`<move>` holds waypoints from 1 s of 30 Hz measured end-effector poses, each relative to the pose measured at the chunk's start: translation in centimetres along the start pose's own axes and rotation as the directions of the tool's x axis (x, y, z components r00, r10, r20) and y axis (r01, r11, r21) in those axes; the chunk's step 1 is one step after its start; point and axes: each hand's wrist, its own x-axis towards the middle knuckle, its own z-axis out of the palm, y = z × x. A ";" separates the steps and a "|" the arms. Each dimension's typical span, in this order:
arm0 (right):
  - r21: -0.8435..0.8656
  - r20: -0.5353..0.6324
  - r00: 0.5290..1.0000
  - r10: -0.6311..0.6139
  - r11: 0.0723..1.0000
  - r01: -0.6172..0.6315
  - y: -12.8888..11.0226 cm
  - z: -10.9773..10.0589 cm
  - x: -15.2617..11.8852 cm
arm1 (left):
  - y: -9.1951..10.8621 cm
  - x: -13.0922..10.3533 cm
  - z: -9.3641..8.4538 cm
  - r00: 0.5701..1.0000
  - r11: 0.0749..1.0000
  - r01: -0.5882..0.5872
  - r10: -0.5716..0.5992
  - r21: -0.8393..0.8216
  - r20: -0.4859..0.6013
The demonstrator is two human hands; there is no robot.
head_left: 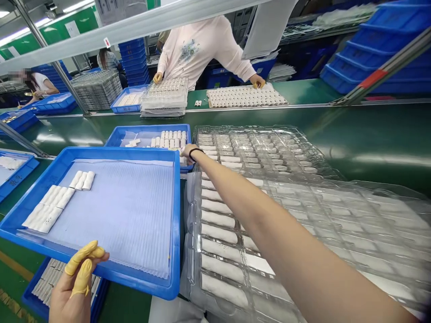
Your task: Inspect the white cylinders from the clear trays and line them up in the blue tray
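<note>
My left hand (82,273), with yellow finger cots, is at the near rim of a large blue tray (177,215). Its thumb and fingers are pressed together; whatever may be between them does not show. The tray is tilted, with a ribbed white liner and several white padded pieces (50,208) in rows at its left. My right hand (189,152), a black band at the wrist, reaches to the tray's far right corner, beside a second blue tray (148,128) holding white pieces (171,137). Its fingers are mostly hidden.
Stacked clear plastic trays (195,224) full of white pieces stand on the right, under my right forearm. Another blue tray (101,296) sits low at left. Across the bench, a person in a pink top (198,49) works at a perforated tray (245,96).
</note>
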 end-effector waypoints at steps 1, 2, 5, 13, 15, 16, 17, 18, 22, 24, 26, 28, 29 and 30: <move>0.070 0.005 1.000 -0.001 0.998 0.000 0.2 -0.3 -0.7 | 0.2 -0.3 0.7 1.000 1.000 -0.004 0.004 0.007 0.009; 0.154 0.016 1.000 -0.003 0.988 0.000 0.4 -0.7 -1.6 | 0.5 -0.6 1.3 1.000 1.000 -0.013 0.013 0.012 0.019; 0.393 0.029 0.998 -0.052 0.919 0.036 1.3 -2.0 -6.0 | 1.0 -1.5 3.4 0.993 0.996 -0.083 0.082 0.019 0.080; 0.925 0.352 0.826 -0.440 0.300 -0.234 4.8 1.4 -24.2 | 2.0 -5.2 10.1 0.805 0.944 -0.327 0.300 -0.040 0.512; 0.908 0.411 0.781 -0.470 0.290 -0.303 5.3 3.4 -27.2 | 2.2 -6.4 11.9 0.736 0.910 -0.412 0.362 -0.047 0.572; 0.900 0.430 0.768 -0.474 0.285 -0.329 5.5 4.2 -28.3 | 2.2 -6.9 12.5 0.704 0.900 -0.434 0.370 -0.045 0.606; 0.899 0.436 0.765 -0.474 0.268 -0.346 5.7 4.9 -29.2 | 2.1 -7.4 13.0 0.684 0.902 -0.430 0.358 -0.045 0.635; 0.904 0.428 0.769 -0.474 0.238 -0.356 6.0 5.5 -30.0 | 2.0 -7.8 13.4 0.673 0.919 -0.393 0.321 -0.045 0.667; 0.935 0.335 0.774 -0.537 0.087 -0.345 7.8 6.6 -32.3 | 1.0 -8.4 13.2 0.703 0.983 -0.154 0.180 -0.099 0.688; 0.926 0.324 0.741 -0.588 0.038 -0.375 8.9 7.0 -33.4 | 0.5 -8.4 12.7 0.739 0.976 -0.157 0.219 -0.154 0.637; 0.910 0.323 0.718 -0.616 -0.008 -0.415 9.7 7.5 -34.4 | 0.1 -8.4 12.4 0.749 0.968 -0.173 0.250 -0.184 0.613; 0.907 0.315 0.724 -0.613 -0.031 -0.421 10.3 8.1 -35.3 | -0.2 -8.7 12.3 0.740 0.972 -0.147 0.233 -0.186 0.631; 0.916 0.306 0.745 -0.593 -0.031 -0.401 10.4 8.4 -35.6 | -0.2 -8.9 12.3 0.735 0.975 -0.133 0.219 -0.180 0.642; 0.931 0.292 0.777 -0.558 -0.021 -0.365 10.5 8.6 -35.9 | -0.3 -9.1 12.3 0.730 0.976 -0.124 0.210 -0.177 0.651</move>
